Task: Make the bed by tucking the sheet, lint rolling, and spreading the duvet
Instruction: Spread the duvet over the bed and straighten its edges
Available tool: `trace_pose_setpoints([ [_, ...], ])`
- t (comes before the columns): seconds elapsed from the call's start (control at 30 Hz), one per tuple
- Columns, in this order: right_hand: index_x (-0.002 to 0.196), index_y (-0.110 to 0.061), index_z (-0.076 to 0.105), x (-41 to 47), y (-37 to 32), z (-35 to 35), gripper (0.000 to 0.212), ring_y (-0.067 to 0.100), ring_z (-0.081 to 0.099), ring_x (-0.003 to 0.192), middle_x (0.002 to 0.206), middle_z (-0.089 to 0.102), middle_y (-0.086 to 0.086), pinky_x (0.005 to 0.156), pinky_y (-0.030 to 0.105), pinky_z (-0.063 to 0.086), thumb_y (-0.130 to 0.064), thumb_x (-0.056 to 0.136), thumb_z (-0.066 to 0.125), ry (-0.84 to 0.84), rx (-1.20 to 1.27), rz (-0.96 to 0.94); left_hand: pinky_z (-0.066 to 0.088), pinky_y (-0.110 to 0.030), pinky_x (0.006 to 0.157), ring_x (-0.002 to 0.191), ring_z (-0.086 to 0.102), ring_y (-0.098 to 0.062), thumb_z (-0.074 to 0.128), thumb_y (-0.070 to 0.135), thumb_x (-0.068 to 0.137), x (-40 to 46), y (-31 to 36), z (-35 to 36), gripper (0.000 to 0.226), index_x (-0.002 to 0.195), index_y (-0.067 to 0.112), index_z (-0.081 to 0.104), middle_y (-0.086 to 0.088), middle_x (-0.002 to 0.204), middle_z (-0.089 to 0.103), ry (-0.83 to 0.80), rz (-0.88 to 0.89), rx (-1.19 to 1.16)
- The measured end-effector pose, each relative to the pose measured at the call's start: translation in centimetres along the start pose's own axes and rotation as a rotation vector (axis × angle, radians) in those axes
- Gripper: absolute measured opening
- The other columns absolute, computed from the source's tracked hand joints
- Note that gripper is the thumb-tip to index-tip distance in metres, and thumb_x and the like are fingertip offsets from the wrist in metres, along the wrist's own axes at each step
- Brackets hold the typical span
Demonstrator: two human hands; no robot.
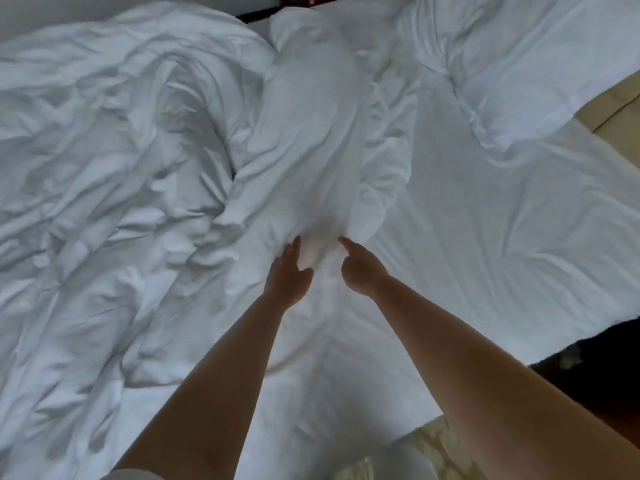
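- Forearms of mine reach out bare from the bottom edge, the two running side by side toward the middle of the bed.
- My left hand [288, 276] grips a bunched fold of the white duvet [114, 174]; the thumb lies on top and the other fingers are curled under the cloth, out of sight.
- My right hand [360, 270] is just beside it, also at that fold. The forefinger sticks out straight and the rest look curled into the fabric, though the picture is soft here and I can't be sure how firmly they hold.
- Between my two hands the cloth rises in a small puckered ridge.
- The duvet lies heaped and badly creased over the left half of the bed, with one long fold running away from my hands toward the head of the bed.
- The white sheet [502, 237] lies fairly flat on the right half, its near right corner loose over the mattress edge above a dark floor [588, 362].
- A pillow [526, 74] sits at the far right, touching the sheet, and a second pale lump lies at the far middle.
- A tan strip [620, 98], perhaps a headboard, shows past the pillow.
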State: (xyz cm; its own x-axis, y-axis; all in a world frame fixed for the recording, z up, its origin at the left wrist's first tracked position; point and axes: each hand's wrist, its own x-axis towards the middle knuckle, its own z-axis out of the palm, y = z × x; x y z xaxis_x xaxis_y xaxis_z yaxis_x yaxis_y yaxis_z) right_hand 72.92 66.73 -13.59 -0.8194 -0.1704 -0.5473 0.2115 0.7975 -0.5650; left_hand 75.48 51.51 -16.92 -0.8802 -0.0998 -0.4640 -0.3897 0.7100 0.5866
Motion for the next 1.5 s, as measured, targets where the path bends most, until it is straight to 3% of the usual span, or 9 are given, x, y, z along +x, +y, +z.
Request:
trace_pose_setpoints([
  [0.3, 0.148, -0.023, 0.030, 9.5, 1.8, -10.6, 0.056, 0.022, 0.039, 0.133, 0.150, 0.037, 0.003, 0.108, 0.032, 0.034, -0.004, 0.094, 0.026, -0.052, 0.019, -0.069, 0.011, -0.046, 0.119, 0.147, 0.003, -0.030, 0.077, 0.044, 0.073, 7.9, 7.0, 0.6, 0.118, 0.153, 0.022, -0.007, 0.002, 0.161, 0.002, 0.289, -0.177, 0.001],
  [0.43, 0.147, -0.024, 0.033, 12.3, 1.3, -11.8, 0.048, 0.018, 0.034, 0.138, 0.152, 0.035, 0.000, 0.112, 0.029, 0.027, -0.015, 0.100, 0.024, -0.071, 0.092, -0.124, 0.021, -0.051, 0.113, 0.145, -0.001, -0.034, 0.080, 0.034, 0.073, 10.4, 10.3, -0.1, 0.122, 0.150, 0.030, -0.014, 0.003, 0.160, -0.010, 0.314, -0.193, 0.101],
  [0.63, 0.149, -0.022, 0.028, 13.5, 0.9, -14.3, 0.047, 0.017, 0.032, 0.139, 0.153, 0.032, 0.000, 0.112, 0.029, 0.024, -0.033, 0.103, 0.030, -0.009, 0.176, -0.195, 0.044, -0.031, 0.091, 0.115, 0.057, -0.027, 0.042, -0.008, 0.083, 10.4, 12.2, -1.0, 0.092, 0.151, 0.039, 0.002, 0.002, 0.149, 0.040, 0.335, -0.045, 0.318],
  [0.8, 0.153, -0.024, 0.007, 12.8, -1.8, -17.1, 0.075, 0.025, 0.035, 0.138, 0.155, 0.028, 0.006, 0.108, 0.034, 0.032, -0.053, 0.094, 0.044, 0.109, 0.476, -0.124, 0.043, -0.027, 0.094, 0.120, 0.054, -0.028, 0.044, 0.000, 0.087, 8.0, 15.0, -2.5, 0.070, 0.148, 0.031, 0.032, -0.008, 0.134, 0.057, 0.024, -0.016, 0.428],
  [0.93, 0.152, -0.021, -0.007, 10.7, -4.1, -18.5, 0.096, 0.030, 0.039, 0.134, 0.153, 0.029, 0.010, 0.105, 0.036, 0.037, -0.048, 0.088, 0.059, 0.103, 0.549, -0.041, 0.039, -0.012, 0.050, 0.091, 0.062, -0.024, 0.044, -0.010, 0.081, 3.9, 18.3, -5.3, 0.049, 0.122, 0.011, 0.060, -0.006, 0.096, 0.065, -0.239, -0.058, 0.290],
  [1.0, 0.152, -0.021, -0.009, 9.2, -4.8, -18.8, 0.101, 0.032, 0.046, 0.127, 0.149, 0.036, 0.011, 0.101, 0.041, 0.044, -0.040, 0.085, 0.065, 0.114, 0.566, 0.020, 0.036, -0.013, 0.046, 0.074, 0.055, -0.016, 0.049, -0.011, 0.077, 0.8, 19.4, -6.2, 0.043, 0.114, 0.005, 0.062, 0.001, 0.074, 0.056, -0.321, -0.082, 0.280],
  [1.17, 0.134, -0.005, 0.040, 3.4, -5.3, -20.0, 0.058, 0.029, 0.056, 0.098, 0.129, 0.053, 0.014, 0.072, 0.030, 0.046, -0.015, 0.083, 0.065, 0.165, 0.537, 0.114, 0.044, -0.017, 0.047, 0.065, 0.057, -0.014, 0.056, -0.011, 0.075, -7.1, 20.1, -6.4, 0.038, 0.104, 0.013, 0.062, 0.000, 0.075, 0.059, -0.445, -0.137, 0.209],
  [1.3, 0.134, -0.008, 0.043, -2.1, -5.9, -21.6, 0.049, 0.030, 0.055, 0.113, 0.130, 0.053, 0.012, 0.092, 0.033, 0.047, -0.013, 0.087, 0.051, 0.302, 0.339, -0.051, 0.041, -0.016, 0.050, 0.070, 0.053, -0.015, 0.052, -0.016, 0.072, -11.2, 18.8, -4.4, 0.033, 0.083, 0.014, 0.060, 0.003, 0.068, 0.055, -0.321, -0.088, 0.073],
  [1.5, 0.138, -0.017, 0.039, -11.1, 0.7, -21.7, 0.050, 0.032, 0.052, 0.119, 0.130, 0.054, 0.011, 0.096, 0.034, 0.042, -0.014, 0.090, 0.050, 0.453, 0.130, -0.051, 0.046, -0.009, 0.052, 0.076, 0.062, -0.011, 0.046, -0.021, 0.079, -16.7, 15.9, -0.3, 0.045, 0.116, -0.001, 0.064, -0.012, 0.102, 0.067, 0.094, -0.007, -0.426],
])
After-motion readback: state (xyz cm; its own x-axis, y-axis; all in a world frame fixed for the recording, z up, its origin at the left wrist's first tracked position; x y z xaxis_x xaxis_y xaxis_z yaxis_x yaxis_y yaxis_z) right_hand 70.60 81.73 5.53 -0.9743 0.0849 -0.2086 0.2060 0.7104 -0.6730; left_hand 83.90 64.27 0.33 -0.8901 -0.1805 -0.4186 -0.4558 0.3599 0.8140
